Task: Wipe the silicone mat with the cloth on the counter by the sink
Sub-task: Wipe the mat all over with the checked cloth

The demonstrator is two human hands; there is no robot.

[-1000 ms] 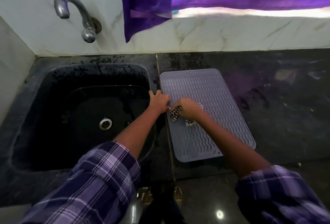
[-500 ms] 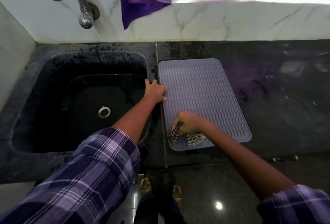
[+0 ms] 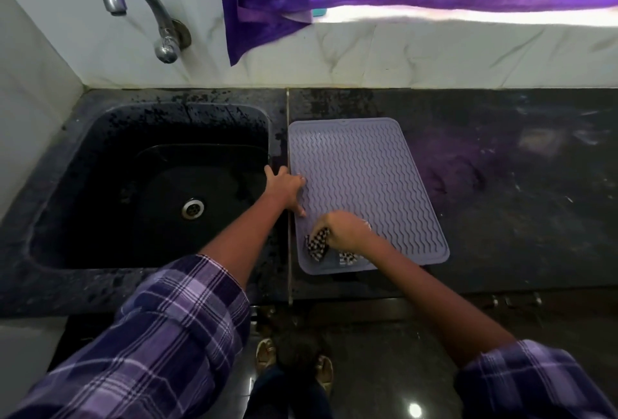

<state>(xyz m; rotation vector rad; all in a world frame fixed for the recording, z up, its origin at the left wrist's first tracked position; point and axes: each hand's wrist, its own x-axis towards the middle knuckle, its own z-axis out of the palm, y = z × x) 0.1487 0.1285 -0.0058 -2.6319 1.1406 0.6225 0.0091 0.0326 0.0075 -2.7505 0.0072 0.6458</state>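
The checked cloth point(image 3: 317, 244) is largely hidden under the clenched right hand point(image 3: 346, 229) on the mat point(image 3: 364, 178), whose edge is pinned by the spread left hand point(image 3: 284, 186).

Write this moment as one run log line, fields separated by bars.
phase: wiping | right hand: grips checkered cloth on mat near corner | left hand: flat on mat's sink-side edge | sink: no water running

matt ribbed mat point(image 3: 364, 181), checked woven cloth point(image 3: 317, 244)
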